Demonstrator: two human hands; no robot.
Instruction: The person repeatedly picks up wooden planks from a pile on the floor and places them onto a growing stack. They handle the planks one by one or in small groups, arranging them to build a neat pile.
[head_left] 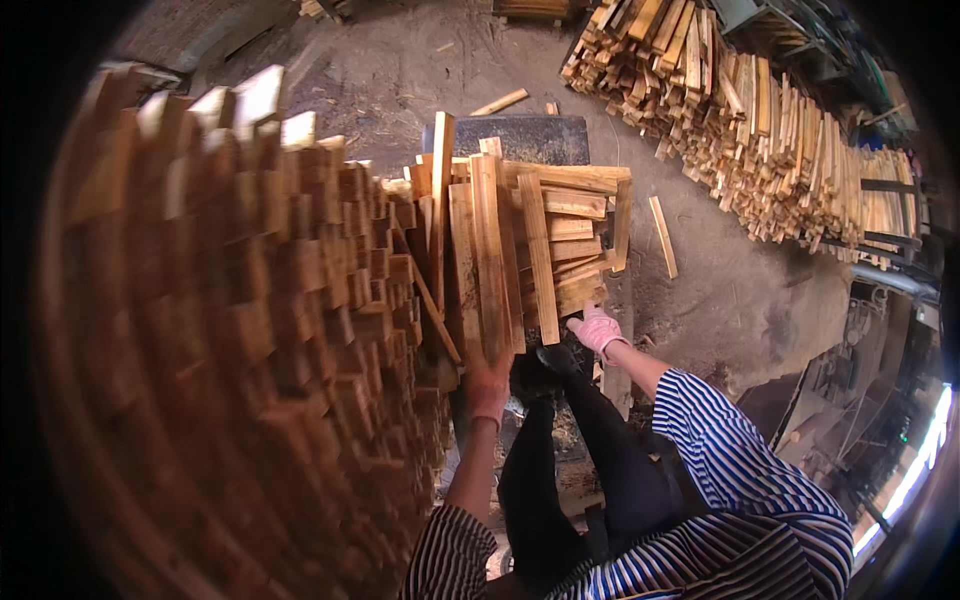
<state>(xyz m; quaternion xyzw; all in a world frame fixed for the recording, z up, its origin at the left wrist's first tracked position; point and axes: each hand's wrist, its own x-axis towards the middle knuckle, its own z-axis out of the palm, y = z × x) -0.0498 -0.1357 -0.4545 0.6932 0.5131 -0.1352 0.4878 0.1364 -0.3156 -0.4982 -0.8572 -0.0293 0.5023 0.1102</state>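
Note:
Long wooden slats [486, 262] lie side by side in front of me, their near ends at my left hand [488, 390]. That hand is slightly blurred, and its fingers close around the slat ends. My right hand [598, 330], in a pink glove with dark fingertips, grips the near edge of a short wooden board [580, 291]. Between the hands, a single slat [538, 258] rests at a slant on the heap. Shorter wood pieces [572, 229] lie crosswise beyond the right hand, and another slat [441, 200] leans against the pile's left side.
A tall stack of cut wood [250, 330] rises close on my left. Another long wood stack [760, 130] stands at the far right. A dark panel [540, 138] lies behind the heap. Loose sticks [663, 237] are on the dirt floor [720, 320].

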